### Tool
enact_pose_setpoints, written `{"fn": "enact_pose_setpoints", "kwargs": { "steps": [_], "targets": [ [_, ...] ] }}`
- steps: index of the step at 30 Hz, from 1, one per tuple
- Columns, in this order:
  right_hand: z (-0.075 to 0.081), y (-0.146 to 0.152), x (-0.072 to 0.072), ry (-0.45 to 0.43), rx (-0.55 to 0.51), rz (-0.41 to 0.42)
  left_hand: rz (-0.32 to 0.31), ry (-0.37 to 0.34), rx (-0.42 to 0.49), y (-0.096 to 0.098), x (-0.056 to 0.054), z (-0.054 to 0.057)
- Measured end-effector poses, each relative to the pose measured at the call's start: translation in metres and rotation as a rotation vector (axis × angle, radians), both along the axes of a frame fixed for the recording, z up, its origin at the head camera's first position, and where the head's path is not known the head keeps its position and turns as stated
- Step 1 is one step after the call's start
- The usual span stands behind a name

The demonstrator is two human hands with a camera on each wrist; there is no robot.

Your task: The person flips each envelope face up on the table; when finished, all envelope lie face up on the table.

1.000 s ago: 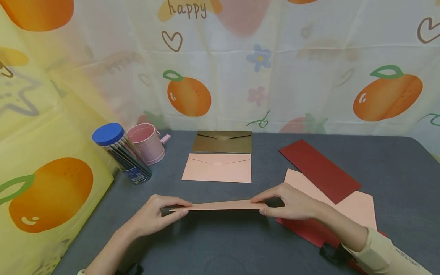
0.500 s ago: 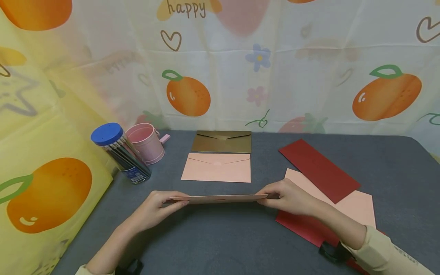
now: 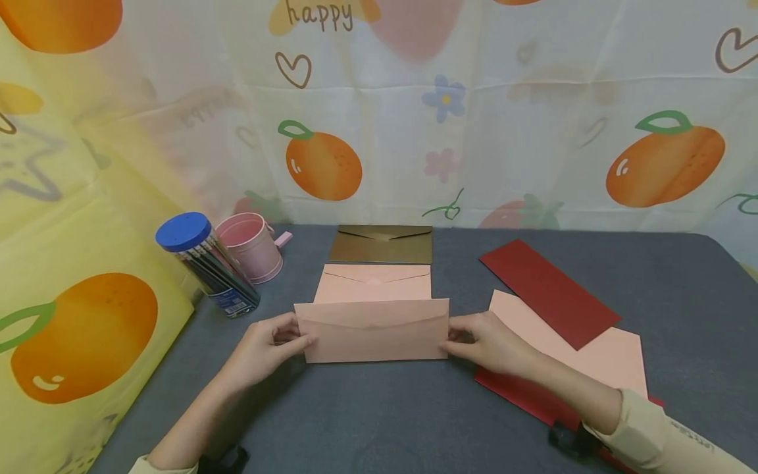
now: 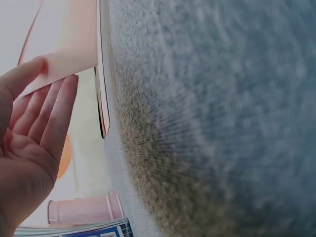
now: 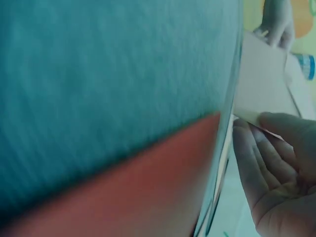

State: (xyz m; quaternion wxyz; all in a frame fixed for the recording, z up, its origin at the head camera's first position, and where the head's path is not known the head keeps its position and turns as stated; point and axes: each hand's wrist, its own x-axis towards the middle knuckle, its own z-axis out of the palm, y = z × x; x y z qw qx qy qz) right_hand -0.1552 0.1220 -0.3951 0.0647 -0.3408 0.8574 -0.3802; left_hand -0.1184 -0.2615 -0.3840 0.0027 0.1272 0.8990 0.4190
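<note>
A pale pink envelope [image 3: 376, 339] is held up between both hands, its flap side facing me and tilted upright. My left hand [image 3: 263, 349] pinches its left end, thumb on the front and fingers behind, as the left wrist view also shows. At the right end, my right hand [image 3: 491, 339] pinches the edge between thumb and fingers. Behind the held envelope, another pink envelope [image 3: 379, 280] lies on the table, its lower part covered in the head view. Just beyond that lies a gold-brown envelope [image 3: 381, 247].
On the right lie a dark red envelope [image 3: 551, 293], a pink sheet-like piece [image 3: 616, 362] under it and a red piece [image 3: 521, 395] lowest, partly beneath my right forearm. A blue-lidded pencil jar [image 3: 207, 263] and a pink bucket [image 3: 251, 247] stand at the back left.
The pink envelope has turned from edge-on, nearly flat, to tilted up with its flap side showing. Both hands keep their hold at its ends; the things on the table stay put.
</note>
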Motion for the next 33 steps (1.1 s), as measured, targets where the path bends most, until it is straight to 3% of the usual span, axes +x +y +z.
{"fn": "enact_pose_setpoints", "kwargs": {
  "steps": [3, 6, 12, 16, 25, 33],
  "targets": [
    [0.000, -0.003, 0.004, -0.067, -0.025, -0.045, 0.087, -0.080, 0.026, -0.001, 0.000, 0.001],
    [-0.001, -0.005, 0.007, -0.140, -0.066, -0.074, 0.133, -0.142, 0.061, -0.002, -0.001, 0.002],
    [0.000, -0.009, 0.011, -0.303, -0.138, -0.106, 0.178, -0.197, 0.094, -0.002, 0.000, 0.001],
    [-0.001, -0.009, 0.011, -0.303, -0.132, -0.114, 0.197, -0.206, 0.079, -0.001, 0.001, 0.001],
    [-0.005, -0.012, 0.014, -0.309, -0.110, -0.132, 0.193, -0.211, 0.021, -0.002, 0.003, 0.003],
    [-0.006, -0.015, 0.017, -0.335, -0.100, -0.087, 0.123, -0.215, -0.092, -0.003, 0.006, 0.004]
  ]
}}
